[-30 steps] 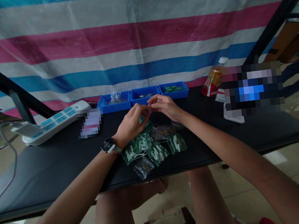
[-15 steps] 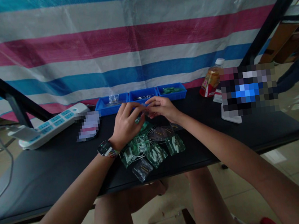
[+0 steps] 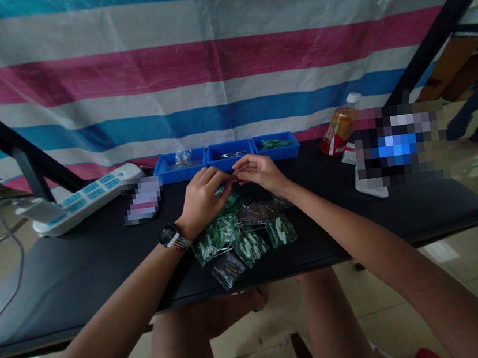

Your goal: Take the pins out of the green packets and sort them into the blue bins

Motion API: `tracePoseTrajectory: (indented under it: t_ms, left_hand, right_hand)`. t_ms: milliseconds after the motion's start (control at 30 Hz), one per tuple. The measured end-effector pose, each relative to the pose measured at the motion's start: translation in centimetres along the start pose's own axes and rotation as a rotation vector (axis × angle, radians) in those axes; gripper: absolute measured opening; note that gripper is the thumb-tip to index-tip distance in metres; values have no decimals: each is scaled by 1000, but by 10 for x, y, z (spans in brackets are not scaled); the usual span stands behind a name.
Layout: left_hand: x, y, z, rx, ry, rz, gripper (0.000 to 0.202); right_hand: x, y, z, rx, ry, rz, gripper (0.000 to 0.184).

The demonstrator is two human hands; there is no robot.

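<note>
Green-filled clear packets [image 3: 241, 234] lie heaped on the black tabletop [image 3: 80, 268] directly beneath both hands, left hand [image 3: 203, 201] and right hand [image 3: 259, 172] meeting fingertip to fingertip, pinching something too small to identify.

Both hands meet above a heap of small clear bags [image 3: 241, 234] on the black counter [image 3: 80, 268]. The left hand [image 3: 202, 201] and right hand [image 3: 259, 172] have fingertips touching; what they pinch is too small to tell. Three blue trays [image 3: 226, 154] stand just behind. A power strip [image 3: 88, 196] lies left, a bottle [image 3: 339, 126] right.
</note>
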State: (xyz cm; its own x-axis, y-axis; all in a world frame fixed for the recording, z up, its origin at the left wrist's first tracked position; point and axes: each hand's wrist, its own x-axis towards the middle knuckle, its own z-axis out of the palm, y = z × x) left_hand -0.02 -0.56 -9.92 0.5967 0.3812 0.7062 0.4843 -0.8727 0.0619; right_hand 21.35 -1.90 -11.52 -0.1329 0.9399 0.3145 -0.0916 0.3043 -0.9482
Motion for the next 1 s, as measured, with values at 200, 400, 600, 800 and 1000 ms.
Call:
tracePoseTrajectory:
  t_ms: [200, 400, 600, 800, 1000]
  left_hand:
    - [2, -8, -7, 256, -17, 206, 16]
    - [2, -12, -9, 280, -28, 220, 15]
    - [2, -7, -10, 247, -68, 164, 18]
    - [3, -6, -13, 159, -88, 103, 18]
    - [0, -2, -5, 60, -12, -66, 13]
  right_hand:
    - [3, 7, -1, -53, 53, -43, 32]
    - [1, 8, -1, 26, 69, 57, 38]
    - [-2, 2, -2, 146, 78, 201, 28]
    - [-3, -3, -1, 194, 30, 296, 34]
    - [-3, -1, 0, 225, 70, 167, 49]
